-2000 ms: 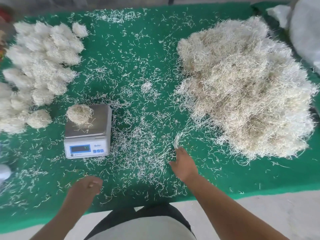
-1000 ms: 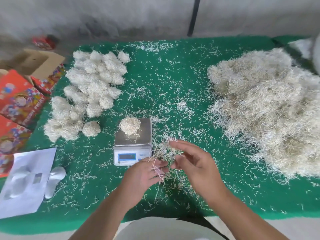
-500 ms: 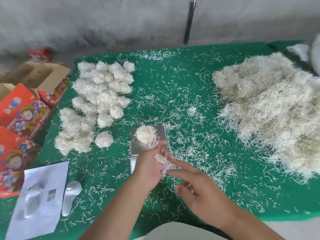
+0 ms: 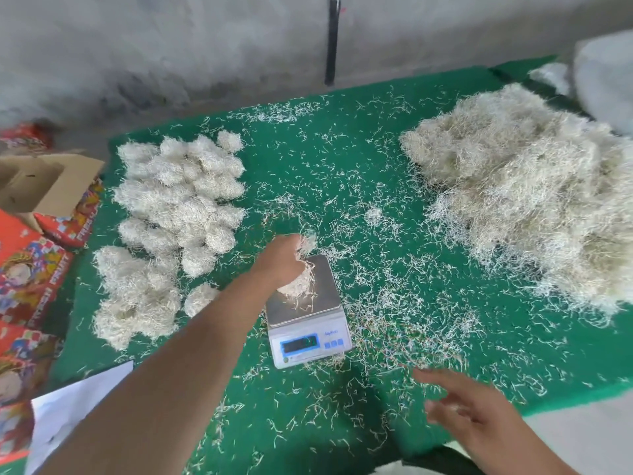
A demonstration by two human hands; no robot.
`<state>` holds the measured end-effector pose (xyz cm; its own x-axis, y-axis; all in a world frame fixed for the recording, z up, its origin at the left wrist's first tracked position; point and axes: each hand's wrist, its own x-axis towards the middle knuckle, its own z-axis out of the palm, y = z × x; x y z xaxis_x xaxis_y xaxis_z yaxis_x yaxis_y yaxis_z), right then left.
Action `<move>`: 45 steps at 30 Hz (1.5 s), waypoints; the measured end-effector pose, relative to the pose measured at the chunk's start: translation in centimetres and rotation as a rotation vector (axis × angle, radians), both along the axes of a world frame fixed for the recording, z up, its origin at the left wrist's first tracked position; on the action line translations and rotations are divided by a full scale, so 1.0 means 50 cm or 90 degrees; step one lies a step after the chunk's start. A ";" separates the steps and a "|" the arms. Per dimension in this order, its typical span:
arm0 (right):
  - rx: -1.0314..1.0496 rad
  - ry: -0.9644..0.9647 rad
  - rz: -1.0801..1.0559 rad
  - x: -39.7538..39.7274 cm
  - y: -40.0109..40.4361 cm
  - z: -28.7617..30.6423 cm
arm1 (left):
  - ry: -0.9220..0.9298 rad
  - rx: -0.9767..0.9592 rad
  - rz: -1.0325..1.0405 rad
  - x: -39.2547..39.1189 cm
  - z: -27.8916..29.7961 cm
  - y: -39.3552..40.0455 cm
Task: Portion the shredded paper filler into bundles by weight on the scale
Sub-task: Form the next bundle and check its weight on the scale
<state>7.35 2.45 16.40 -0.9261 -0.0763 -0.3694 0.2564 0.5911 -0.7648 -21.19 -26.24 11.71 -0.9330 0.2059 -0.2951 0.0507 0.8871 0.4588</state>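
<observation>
Since half a second ago the left hand (image 4: pixel 282 258) has reached out over the scale (image 4: pixel 306 313), and the right hand (image 4: pixel 469 411) has drawn back toward the table's near edge, fingers spread and holding nothing. The left hand is closed on a bundle of shredded paper (image 4: pixel 296 286) resting on the pan; the hand hides most of it. The display is blurred and unreadable. The loose filler heap (image 4: pixel 527 207) fills the table's right side, and finished bundles (image 4: pixel 178 214) crowd the left edge.
</observation>
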 end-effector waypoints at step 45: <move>0.004 -0.061 -0.114 -0.011 -0.033 -0.039 | 0.077 -0.020 -0.115 0.032 -0.110 -0.087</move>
